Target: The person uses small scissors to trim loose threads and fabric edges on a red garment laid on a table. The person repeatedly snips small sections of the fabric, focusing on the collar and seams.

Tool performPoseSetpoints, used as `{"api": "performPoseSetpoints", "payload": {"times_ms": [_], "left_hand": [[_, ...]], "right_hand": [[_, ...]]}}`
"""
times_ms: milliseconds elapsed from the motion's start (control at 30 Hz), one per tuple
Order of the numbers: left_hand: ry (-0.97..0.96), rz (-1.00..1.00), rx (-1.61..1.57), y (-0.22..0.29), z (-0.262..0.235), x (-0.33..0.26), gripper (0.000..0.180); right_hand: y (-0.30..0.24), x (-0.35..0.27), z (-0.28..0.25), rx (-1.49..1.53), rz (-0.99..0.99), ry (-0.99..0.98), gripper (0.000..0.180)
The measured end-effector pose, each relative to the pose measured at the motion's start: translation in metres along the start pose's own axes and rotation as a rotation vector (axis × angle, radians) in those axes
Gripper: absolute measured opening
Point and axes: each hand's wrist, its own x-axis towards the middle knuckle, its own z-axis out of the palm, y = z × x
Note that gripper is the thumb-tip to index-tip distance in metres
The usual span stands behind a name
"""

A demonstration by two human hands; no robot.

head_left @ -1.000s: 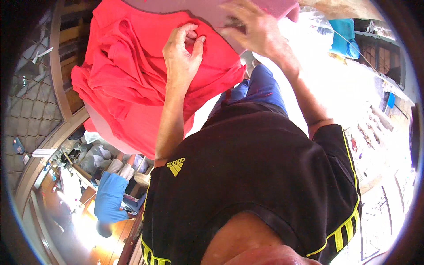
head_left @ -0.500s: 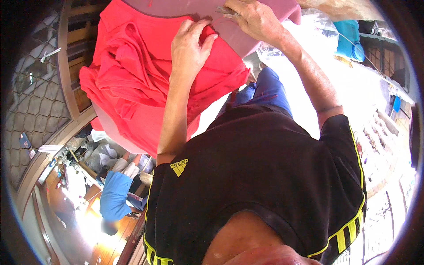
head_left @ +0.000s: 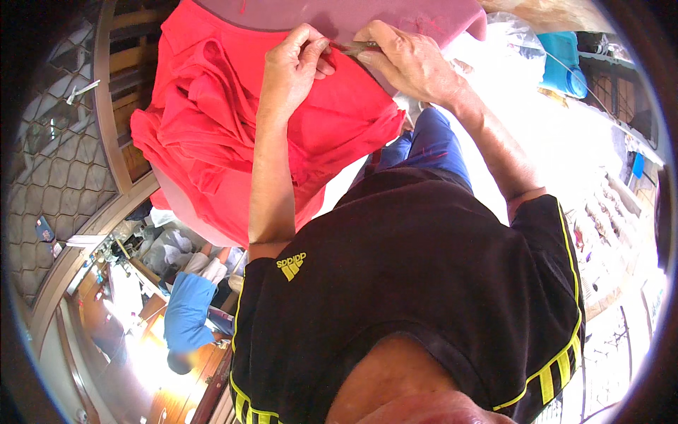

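A red knit garment [head_left: 212, 106] lies bunched over a mauve cloth-covered surface [head_left: 282, 13]. At the garment's far edge my left hand [head_left: 293, 67] is closed, thumb and fingers pinched together on that edge. Whether a loose thread is also between the fingertips is too small to tell. Close by on the right, my right hand [head_left: 413, 63] is wrapped round a small metal pair of thread snips [head_left: 361, 46]. The tips of the snips point left toward my left fingertips, right by the garment's edge. Most of the tool is hidden in my right hand.
Clear plastic bags [head_left: 514, 42] and a turquoise container [head_left: 563, 63] stand to the right. On the left runs a metal lattice [head_left: 60, 162] with a wooden frame. A person in a blue shirt [head_left: 187, 311] is at lower left, near bags and clutter.
My right hand has come left and nearer with the snips, to the garment's edge. My left hand has shifted slightly left and away from me, its fingers now drawn tighter together.
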Motion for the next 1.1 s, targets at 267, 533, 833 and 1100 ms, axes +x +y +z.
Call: {"api": "performPoseSetpoints", "payload": {"times_ms": [267, 533, 833, 1100], "left_hand": [[0.004, 0.040, -0.069, -0.003, 0.000, 0.000, 0.011], [0.013, 0.035, 0.056, 0.011, -0.003, 0.003, 0.009], [-0.128, 0.777, 0.723, 0.070, 0.096, 0.019, 0.018], [-0.400, 0.601, 0.603, 0.058, 0.080, -0.025, 0.015]], "right_hand": [[0.003, 0.026, 0.013, -0.106, -0.076, 0.000, 0.023], [0.005, 0.016, -0.006, -0.070, -0.015, -0.102, 0.016], [0.057, -0.016, -0.104, 0.104, 0.316, 0.579, 0.015], [0.058, -0.005, -0.045, 0.311, 0.238, 0.296, 0.018]]}}
